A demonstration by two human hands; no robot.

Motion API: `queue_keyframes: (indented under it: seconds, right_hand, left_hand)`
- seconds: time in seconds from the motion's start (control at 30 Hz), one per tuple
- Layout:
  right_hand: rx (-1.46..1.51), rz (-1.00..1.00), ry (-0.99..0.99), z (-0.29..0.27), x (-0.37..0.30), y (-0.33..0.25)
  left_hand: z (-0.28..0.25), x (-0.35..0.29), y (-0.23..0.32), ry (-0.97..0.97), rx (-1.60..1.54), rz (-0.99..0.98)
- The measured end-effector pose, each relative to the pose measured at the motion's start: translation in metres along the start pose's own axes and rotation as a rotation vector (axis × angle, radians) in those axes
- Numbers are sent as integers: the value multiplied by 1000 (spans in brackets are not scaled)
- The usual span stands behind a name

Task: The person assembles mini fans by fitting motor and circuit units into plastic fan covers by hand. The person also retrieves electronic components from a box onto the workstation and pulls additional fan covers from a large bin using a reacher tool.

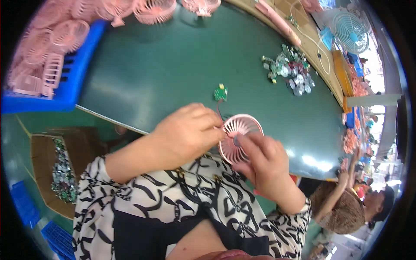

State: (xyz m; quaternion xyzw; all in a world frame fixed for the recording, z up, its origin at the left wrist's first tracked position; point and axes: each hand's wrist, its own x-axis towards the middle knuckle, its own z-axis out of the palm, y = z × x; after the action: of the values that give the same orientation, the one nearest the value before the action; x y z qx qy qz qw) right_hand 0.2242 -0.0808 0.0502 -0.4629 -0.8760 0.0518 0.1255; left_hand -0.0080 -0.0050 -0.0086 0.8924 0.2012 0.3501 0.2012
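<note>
Left hand [186, 134]: mine, fingertips pinched together on a thin dark red wire [219, 108], at the left rim of the guard
Right hand [268, 164]: mine, thumb and bent fingers closed about the right side of a pink fan guard [243, 123]; whether my fingertips also grip the grey round part [236, 140] at its centre, I cannot tell
Floor crates [24, 206]: blue, two, at far lower left
Cardboard box [41, 160]: flaps open, on the floor, small green and silvery parts inside
Parts crate [80, 82]: blue, heaped with pink fan parts
Loose guards [154, 12]: pink, slatted, along the far left of the green table [173, 65]
Circuit board [220, 92]: small, green, lying flat just beyond my left fingertips, wire running from it towards the guard
Guard position: held tilted above the near table edge, between my two hands
Component pile [288, 69]: green boards and silvery round parts, well apart from my right hand
Co-worker [342, 206]: seated at far right, patterned brown top, arms reaching to the table
</note>
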Motion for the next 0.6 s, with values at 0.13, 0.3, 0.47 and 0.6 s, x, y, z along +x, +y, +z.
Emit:
queue_keyframes:
  seconds: [0.13, 0.3, 0.47, 0.6]
  right_hand:
    - [-104, -93, -5, -6, -23, -8]
    - [-82, -186, 137, -13, -35, 4]
    - [46, -98, 253, -20, -55, 15]
    - [52, -67, 361, -27, -61, 30]
  left_hand:
    - [-14, 13, 25, 13, -30, -29]
    - [-49, 37, 36, 122, 153, -2]
    - [-88, 107, -19, 97, 621, -115]
    - [-84, 146, -96, -40, 755, -122]
